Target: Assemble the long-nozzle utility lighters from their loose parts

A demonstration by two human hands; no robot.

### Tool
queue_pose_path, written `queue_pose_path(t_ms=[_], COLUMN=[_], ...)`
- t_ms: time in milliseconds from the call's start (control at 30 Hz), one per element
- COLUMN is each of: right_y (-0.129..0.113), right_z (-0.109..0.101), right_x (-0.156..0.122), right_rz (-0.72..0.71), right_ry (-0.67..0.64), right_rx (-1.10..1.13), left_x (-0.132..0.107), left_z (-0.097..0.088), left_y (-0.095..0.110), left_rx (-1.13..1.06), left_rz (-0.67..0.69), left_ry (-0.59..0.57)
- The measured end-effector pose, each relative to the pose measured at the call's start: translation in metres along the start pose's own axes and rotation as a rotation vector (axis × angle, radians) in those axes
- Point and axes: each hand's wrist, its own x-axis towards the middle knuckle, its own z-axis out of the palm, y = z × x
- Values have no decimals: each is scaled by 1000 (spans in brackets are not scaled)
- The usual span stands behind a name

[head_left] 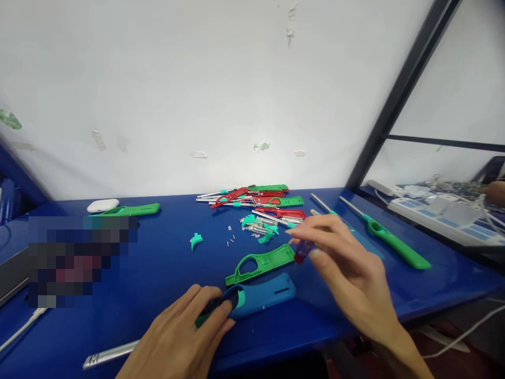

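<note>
My left hand (181, 329) is closed around the trigger end of a blue stick lighter (266, 296), which lies near the table's front edge. Its metal tube (110, 353) sticks out to the left beneath that hand. Between the fingertips of my right hand (351, 279) is a small screwdriver with a purple and red see-through handle (303, 250), held above the lighter's right end; its shaft is hard to make out. Just behind the blue lighter lies an opened green half shell (266, 262). A loose turquoise trigger (195, 240) sits farther left, beside several tiny screws (231, 241).
Red and green lighter shells (272, 199) with metal tubes are heaped near the wall, with turquoise parts (266, 231) in front. A whole green lighter (398, 245) lies right, by a dark rack post (389, 113). Left are a white case (103, 206) and a blurred-out object (79, 263).
</note>
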Motion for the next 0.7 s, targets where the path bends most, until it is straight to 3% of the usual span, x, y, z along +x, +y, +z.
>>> queue_pose_path(t_ms=[100, 233, 400, 533, 700], right_y=[-1, -1, -1, -1, -1], right_z=[-2, -2, -2, -1, -1], right_x=[0, 0, 0, -1, -1], right_rz=[37, 28, 29, 9, 61], right_ry=[-38, 43, -25, 62, -43], right_rx=[62, 58, 58, 75, 81], left_x=[-2, -1, 1, -2, -1], left_z=[0, 0, 1, 0, 1], left_y=[-1, 0, 1, -2, -2], left_rx=[-1, 19, -13, 24, 12], left_rz=[-3, 5, -6, 12, 12], left_ry=[-14, -40, -19, -27, -9])
